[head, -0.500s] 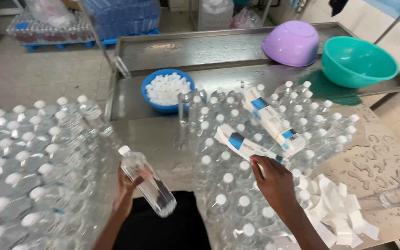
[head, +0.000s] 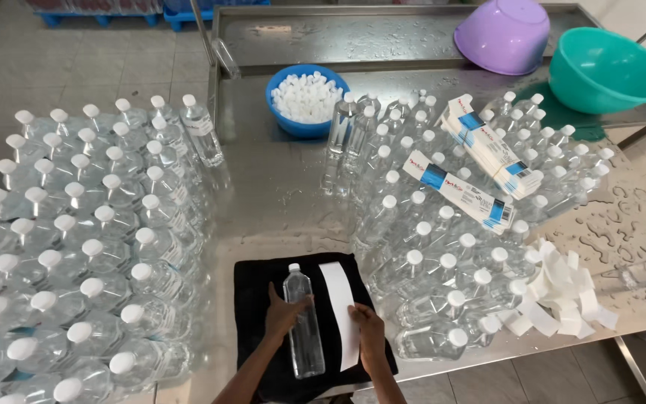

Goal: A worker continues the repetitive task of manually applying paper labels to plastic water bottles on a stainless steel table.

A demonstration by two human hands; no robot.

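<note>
A clear water bottle with a white cap (head: 303,322) lies on a black cloth (head: 254,299) at the near edge of the steel table. My left hand (head: 284,310) rests on the bottle's upper half and holds it down. Beside the bottle lies a long white label strip (head: 340,310), its back face up. My right hand (head: 365,323) presses on the strip's lower part, next to the bottle.
Several capped bottles stand packed at the left (head: 76,239) and right (head: 450,224). Two label stacks (head: 480,168) lie on the right group. Loose white backing strips (head: 555,299) pile at the right. Behind sit a blue bowl of caps (head: 305,99), a purple basin (head: 504,34) and a teal basin (head: 607,71).
The bottle was held up in my left hand and now lies on the black cloth. My right hand has come off the label stacks and put a white label beside the bottle.
</note>
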